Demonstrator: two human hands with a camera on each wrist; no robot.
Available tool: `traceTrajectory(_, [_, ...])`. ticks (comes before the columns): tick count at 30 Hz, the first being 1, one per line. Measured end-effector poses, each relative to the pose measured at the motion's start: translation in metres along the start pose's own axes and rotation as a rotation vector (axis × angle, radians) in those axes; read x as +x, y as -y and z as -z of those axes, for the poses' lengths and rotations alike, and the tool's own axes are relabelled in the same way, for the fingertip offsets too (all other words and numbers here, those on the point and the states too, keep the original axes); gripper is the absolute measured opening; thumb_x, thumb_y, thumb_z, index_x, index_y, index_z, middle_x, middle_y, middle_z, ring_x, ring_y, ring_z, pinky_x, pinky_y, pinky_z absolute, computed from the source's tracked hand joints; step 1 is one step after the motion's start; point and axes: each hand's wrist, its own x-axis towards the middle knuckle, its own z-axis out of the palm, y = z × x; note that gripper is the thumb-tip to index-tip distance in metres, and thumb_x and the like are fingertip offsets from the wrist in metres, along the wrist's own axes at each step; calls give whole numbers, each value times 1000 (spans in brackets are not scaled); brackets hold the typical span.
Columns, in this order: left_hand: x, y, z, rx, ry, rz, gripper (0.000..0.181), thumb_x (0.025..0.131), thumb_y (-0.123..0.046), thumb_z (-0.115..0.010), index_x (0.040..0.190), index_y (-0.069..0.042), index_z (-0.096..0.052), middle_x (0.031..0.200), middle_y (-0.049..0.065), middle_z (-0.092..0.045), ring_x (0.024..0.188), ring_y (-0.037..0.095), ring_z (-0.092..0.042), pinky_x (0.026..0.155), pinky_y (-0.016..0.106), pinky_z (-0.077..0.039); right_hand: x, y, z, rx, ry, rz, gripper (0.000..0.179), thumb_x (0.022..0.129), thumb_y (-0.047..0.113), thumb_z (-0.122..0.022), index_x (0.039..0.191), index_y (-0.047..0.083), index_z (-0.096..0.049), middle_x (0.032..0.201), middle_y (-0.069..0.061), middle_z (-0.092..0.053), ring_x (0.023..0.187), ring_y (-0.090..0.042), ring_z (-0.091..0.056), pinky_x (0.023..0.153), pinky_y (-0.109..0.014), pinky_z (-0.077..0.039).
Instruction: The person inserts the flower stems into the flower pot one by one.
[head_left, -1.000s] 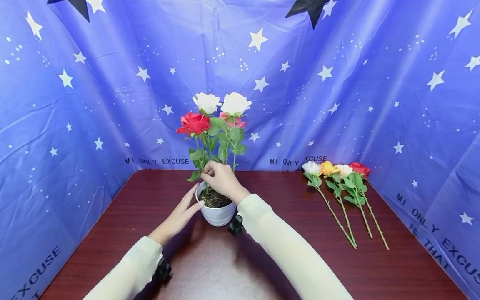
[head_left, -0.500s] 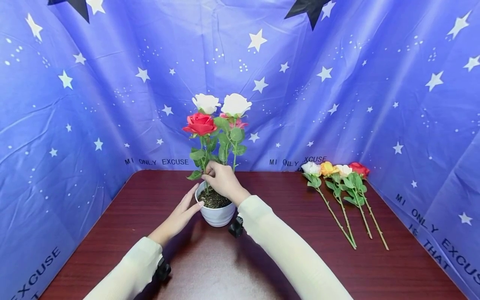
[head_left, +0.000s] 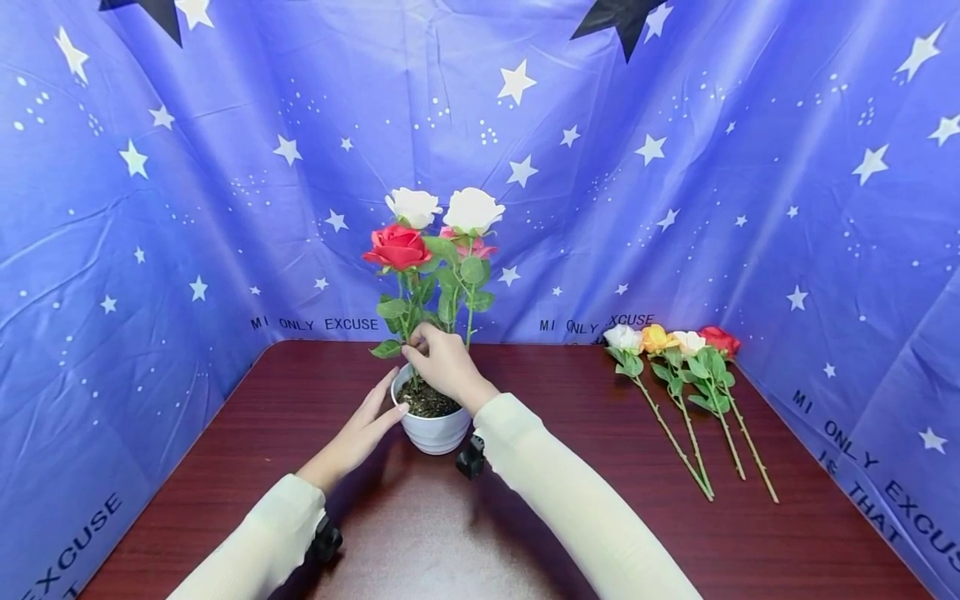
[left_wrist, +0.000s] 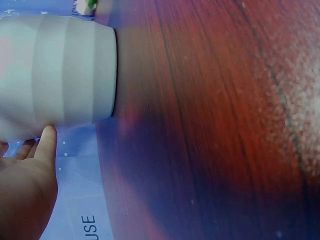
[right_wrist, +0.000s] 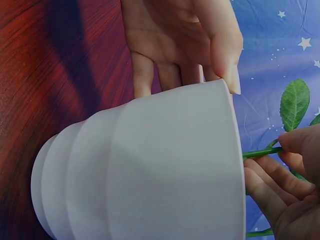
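Observation:
A white ribbed flowerpot point(head_left: 437, 435) filled with dark soil point(head_left: 429, 400) stands on the table. My right hand point(head_left: 446, 362) pinches the stem point(right_wrist: 261, 152) of a red rose point(head_left: 397, 247) low down, just above the rim. The stem's lower end goes down to the soil. My left hand point(head_left: 362, 429) rests against the pot's left side, its fingers fairly straight and the thumb at the rim. Behind the red rose, two white roses point(head_left: 474, 210) and a pink rose point(head_left: 480, 243) rise from the pot. Leaves and my right hand hide parts of their stems.
On the table's right side lie several loose roses: a white rose point(head_left: 623, 337), a yellow-orange rose point(head_left: 657, 337), a pale peach rose point(head_left: 687, 342) and a red one. A blue star-patterned cloth point(head_left: 570, 192) surrounds the dark red wooden table point(head_left: 225, 467).
The red rose's head has shifted slightly right and turned more upright compared with one second ago. Both hands stay in nearly the same place on the stem and the pot.

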Motion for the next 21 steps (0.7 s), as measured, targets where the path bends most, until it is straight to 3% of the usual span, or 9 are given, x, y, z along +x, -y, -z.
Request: traceTrajectory(21, [0,0,0,-13,-1,4,70,104,-26,-53,160,-4,-17,164,17,-15,150,32,-9,118,57,-7,-5,6,8,25,17,11,16,99,25,-65,104,10,-64,89,0,-72,82,-12,-68,74,-28,-54])
